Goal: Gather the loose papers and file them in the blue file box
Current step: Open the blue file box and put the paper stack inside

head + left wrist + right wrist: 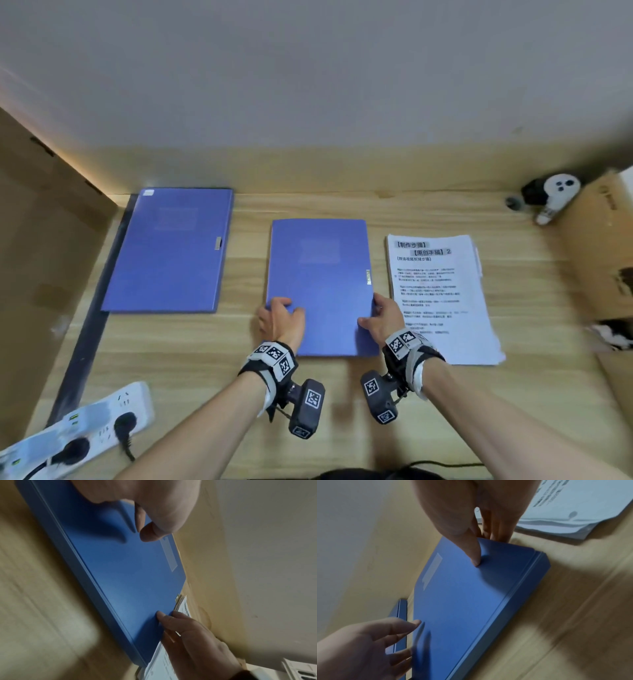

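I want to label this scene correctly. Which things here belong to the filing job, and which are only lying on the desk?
For the job:
- middle blue file box, held by left hand and right hand
- stack of printed papers

Lying about:
- second blue file box
- power strip
- white controller
- cardboard box

Both hands gripping blue file box (318, 284), left hand (279, 320), right hand (385, 317), papers (442, 298) beside it
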Demonstrator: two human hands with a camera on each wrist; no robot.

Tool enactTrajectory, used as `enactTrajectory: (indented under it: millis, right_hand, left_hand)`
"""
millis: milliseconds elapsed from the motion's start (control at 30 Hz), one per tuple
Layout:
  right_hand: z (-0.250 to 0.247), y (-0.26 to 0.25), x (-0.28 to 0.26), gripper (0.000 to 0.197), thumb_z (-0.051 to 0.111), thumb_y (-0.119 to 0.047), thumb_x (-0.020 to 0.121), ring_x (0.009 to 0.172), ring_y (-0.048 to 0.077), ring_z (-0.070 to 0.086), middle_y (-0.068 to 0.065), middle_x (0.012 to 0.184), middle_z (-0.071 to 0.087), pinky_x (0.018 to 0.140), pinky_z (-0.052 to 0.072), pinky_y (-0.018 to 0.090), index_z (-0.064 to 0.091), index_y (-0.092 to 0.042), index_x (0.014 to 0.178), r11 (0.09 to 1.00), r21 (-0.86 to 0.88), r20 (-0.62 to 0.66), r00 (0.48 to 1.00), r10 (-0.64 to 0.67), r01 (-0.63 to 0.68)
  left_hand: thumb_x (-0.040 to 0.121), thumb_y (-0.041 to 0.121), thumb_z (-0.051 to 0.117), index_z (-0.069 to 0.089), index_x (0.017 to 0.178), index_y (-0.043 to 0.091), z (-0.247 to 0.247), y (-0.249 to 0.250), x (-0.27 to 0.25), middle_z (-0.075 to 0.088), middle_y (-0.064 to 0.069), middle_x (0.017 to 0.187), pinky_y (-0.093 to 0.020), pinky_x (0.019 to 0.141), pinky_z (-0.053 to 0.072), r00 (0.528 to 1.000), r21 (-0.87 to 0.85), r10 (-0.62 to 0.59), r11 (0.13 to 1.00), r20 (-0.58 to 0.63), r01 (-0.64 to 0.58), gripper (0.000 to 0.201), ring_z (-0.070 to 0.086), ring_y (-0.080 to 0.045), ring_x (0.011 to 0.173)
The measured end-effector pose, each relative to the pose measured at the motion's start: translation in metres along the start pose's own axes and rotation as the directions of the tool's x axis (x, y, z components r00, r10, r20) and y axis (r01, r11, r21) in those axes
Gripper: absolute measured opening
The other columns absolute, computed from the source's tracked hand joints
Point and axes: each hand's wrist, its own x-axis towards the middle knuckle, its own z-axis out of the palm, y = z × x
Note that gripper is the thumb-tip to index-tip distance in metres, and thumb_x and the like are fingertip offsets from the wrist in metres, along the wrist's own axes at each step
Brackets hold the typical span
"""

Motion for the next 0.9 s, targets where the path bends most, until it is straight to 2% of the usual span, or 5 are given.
enactTrajectory:
  millis: [267, 433, 633, 767, 900]
  right_hand:
    - [-0.004, 0.009, 0.011, 0.037, 0.063, -0.021, 0.064, 0.086, 0.029, 0.065, 0.013, 0.098, 0.067, 0.081, 0.056, 0.041, 0.067, -0.008, 0.098, 0.995, -0.088, -0.02, 0.999, 0.043, -0.044]
    - [-0.029, -0.001, 0.013, 0.027, 0.06, -0.005, 0.081, 0.09, 0.031, 0.066, 0.016, 0.104, 0.07, 0.082, 0.052, 0.04, 0.065, -0.002, 0.108, 0.999, 0.026, -0.06, 0.998, 0.021, -0.019]
    - [-0.064, 0.025, 0.03, 0.032, 0.058, -0.005, 0.085, 0.103, 0.02, 0.063, 0.002, 0.109, 0.065, 0.095, 0.051, 0.037, 0.064, -0.013, 0.115, 0.987, 0.16, -0.129, 0.992, 0.013, 0.008]
    - [-0.083, 0.039, 0.035, 0.028, 0.054, -0.003, 0.086, 0.092, 0.016, 0.063, 0.002, 0.108, 0.067, 0.067, 0.051, 0.02, 0.067, -0.015, 0.108, 0.984, 0.18, -0.122, 0.992, 0.011, 0.011]
    - [-0.087, 0.05, 0.044, 0.027, 0.054, -0.004, 0.084, 0.097, 0.015, 0.064, 0.0, 0.107, 0.07, 0.088, 0.052, 0.033, 0.067, -0.023, 0.097, 0.984, 0.171, -0.104, 0.994, -0.02, 0.038]
  left_hand:
    - [0.089, 0.025, 0.053, 0.034, 0.145, 0.019, 0.001, 0.001, -0.005, 0.025, -0.014, 0.153, -0.04, 0.111, 0.031, 0.997, 0.208, 0.041, 0.977, 0.067, -0.054, 0.059, 0.028, -0.033, 0.14]
    - [0.093, 0.033, 0.047, 0.01, 0.155, 0.012, 0.017, 0.031, -0.011, -0.003, -0.011, 0.165, -0.046, 0.12, 0.015, 0.906, 0.566, 0.277, 0.711, 0.32, -0.417, 0.075, -0.003, -0.026, 0.153]
    - [0.093, 0.046, 0.047, 0.006, 0.154, 0.002, 0.066, 0.057, -0.028, -0.009, -0.024, 0.162, -0.049, 0.119, 0.018, 0.898, 0.696, 0.092, 0.598, 0.431, -0.396, 0.086, -0.005, -0.038, 0.151]
    - [0.085, 0.07, 0.042, 0.027, 0.148, -0.005, 0.084, 0.07, -0.027, 0.007, -0.031, 0.159, -0.049, 0.12, 0.016, 0.925, 0.759, 0.055, 0.553, 0.377, -0.342, 0.099, 0.003, -0.044, 0.149]
    - [0.075, 0.086, 0.032, 0.064, 0.12, 0.01, 0.104, 0.09, -0.02, 0.039, -0.03, 0.148, -0.053, 0.117, 0.016, 0.94, 0.776, -0.053, 0.581, 0.336, -0.244, 0.094, 0.012, -0.047, 0.146]
